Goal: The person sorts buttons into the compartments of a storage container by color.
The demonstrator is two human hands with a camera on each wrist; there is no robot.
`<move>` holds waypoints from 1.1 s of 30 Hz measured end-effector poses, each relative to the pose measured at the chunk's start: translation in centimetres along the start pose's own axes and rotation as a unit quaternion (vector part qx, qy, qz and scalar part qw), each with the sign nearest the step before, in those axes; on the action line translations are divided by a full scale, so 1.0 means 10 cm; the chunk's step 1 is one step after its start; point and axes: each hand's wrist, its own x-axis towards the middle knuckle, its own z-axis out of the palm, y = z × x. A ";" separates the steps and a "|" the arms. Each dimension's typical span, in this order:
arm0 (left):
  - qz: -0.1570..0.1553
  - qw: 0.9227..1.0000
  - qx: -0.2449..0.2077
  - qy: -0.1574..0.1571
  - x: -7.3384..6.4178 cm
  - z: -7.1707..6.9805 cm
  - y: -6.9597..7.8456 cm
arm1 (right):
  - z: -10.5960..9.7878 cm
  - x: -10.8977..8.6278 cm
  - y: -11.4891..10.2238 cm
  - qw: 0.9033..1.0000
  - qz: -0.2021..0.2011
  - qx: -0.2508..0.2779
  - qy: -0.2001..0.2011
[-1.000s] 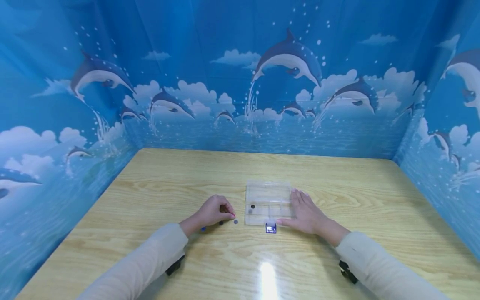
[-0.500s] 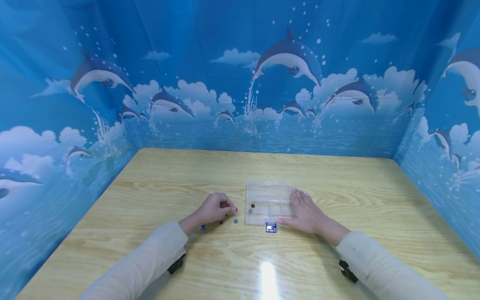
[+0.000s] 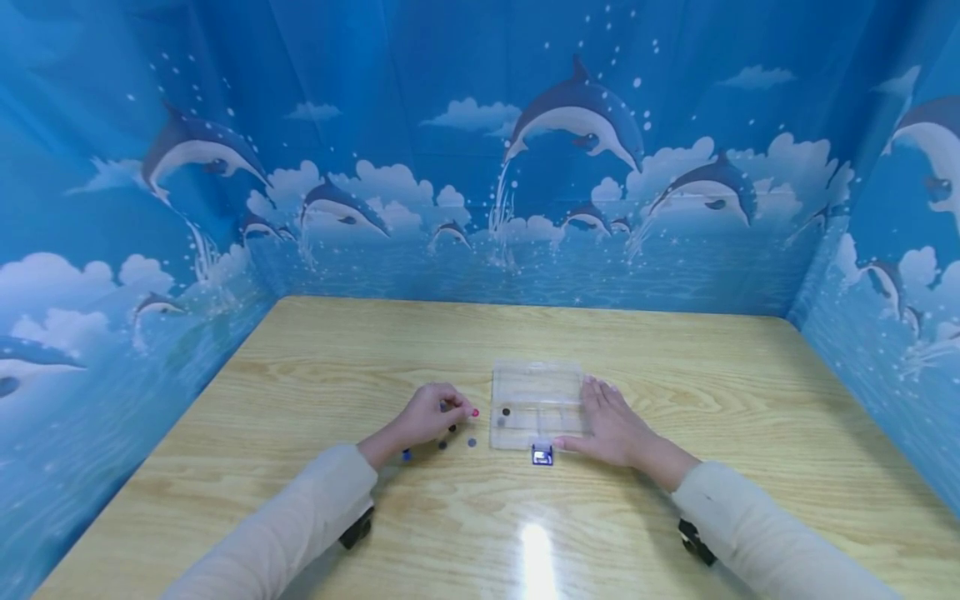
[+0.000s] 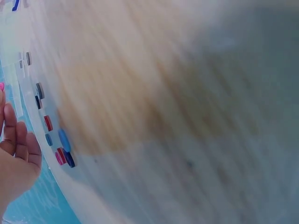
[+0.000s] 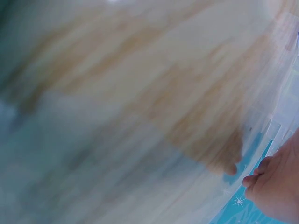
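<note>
Bordering table, dolphin backdrop, loose discs near hands

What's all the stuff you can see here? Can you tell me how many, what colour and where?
pink piece: one, pinkish red, pinched in the left hand
round pieces: several, hard to count, blue, red, grey and black, on the table left of the box
box: one, clear, on the table between the hands
black piece: one, black, inside the box
tag: one, blue and white, at the box's near edge
table: one, light wood-coloured, under everything
curtain: number unclear, blue with dolphins and clouds, around the table
sleeves: two, pale, on both arms
left hand: one, beside the box's left
right hand: one, at the box's right edge
</note>
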 end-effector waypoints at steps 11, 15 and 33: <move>-0.044 0.999 -0.024 0.008 0.04 0.04 0.02 | -0.01 0.00 0.00 1.000 0.003 0.007 -0.002; -0.048 0.998 -0.032 0.013 0.04 0.04 0.03 | -0.01 -0.01 -0.01 1.000 0.003 0.008 -0.004; -0.042 0.998 -0.049 0.015 0.09 0.14 0.09 | -0.02 -0.01 -0.02 1.000 -0.001 0.005 -0.004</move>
